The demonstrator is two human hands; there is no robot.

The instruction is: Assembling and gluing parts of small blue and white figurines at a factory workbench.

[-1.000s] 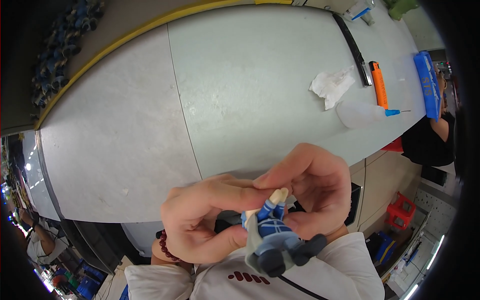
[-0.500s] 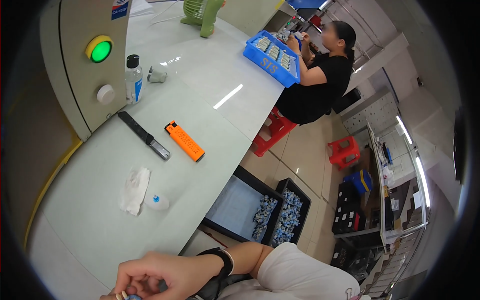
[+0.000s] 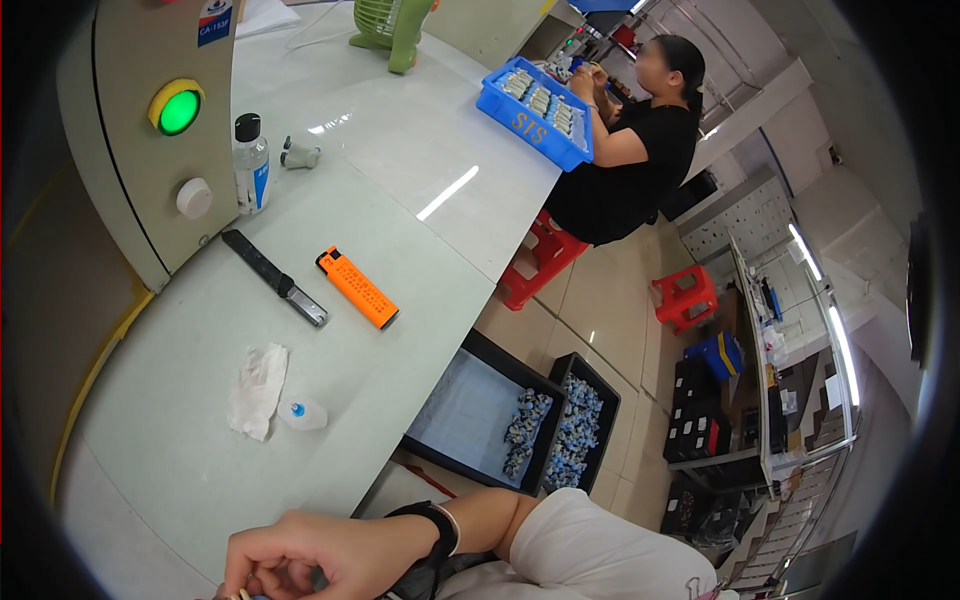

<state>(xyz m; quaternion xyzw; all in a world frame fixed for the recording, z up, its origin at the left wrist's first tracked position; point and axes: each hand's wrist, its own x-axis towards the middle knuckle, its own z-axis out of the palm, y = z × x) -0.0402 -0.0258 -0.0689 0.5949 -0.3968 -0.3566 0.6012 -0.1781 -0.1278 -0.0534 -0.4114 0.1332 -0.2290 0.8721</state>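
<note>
My right hand [image 3: 300, 556] is at the lower edge, its arm coming in from the right with a black band at the wrist. Its fingers are curled and closed on a small blue-and-cream piece, mostly cut off by the frame. Of my left hand, at most a sliver of finger shows beside it, too little to read. Closest on the table are a small white dropper bottle [image 3: 308, 414] with a blue tip and a crumpled white tissue [image 3: 256, 392]. Farther off lie an orange lighter [image 3: 358, 288] and a black-handled utility knife [image 3: 275, 278].
At the left stands a beige machine [image 3: 150, 150] with a lit green button, beside a clear bottle [image 3: 251, 170] and a green fan [image 3: 388, 30]. Black trays [image 3: 455, 395] of small blue pieces sit right of the table. A person [image 3: 640, 150] works behind a blue tray [image 3: 535, 137].
The view has shifted slightly, so the table things sit a little farther left. My right hand stays closed, and the small piece is now more cut off by the lower edge.
</note>
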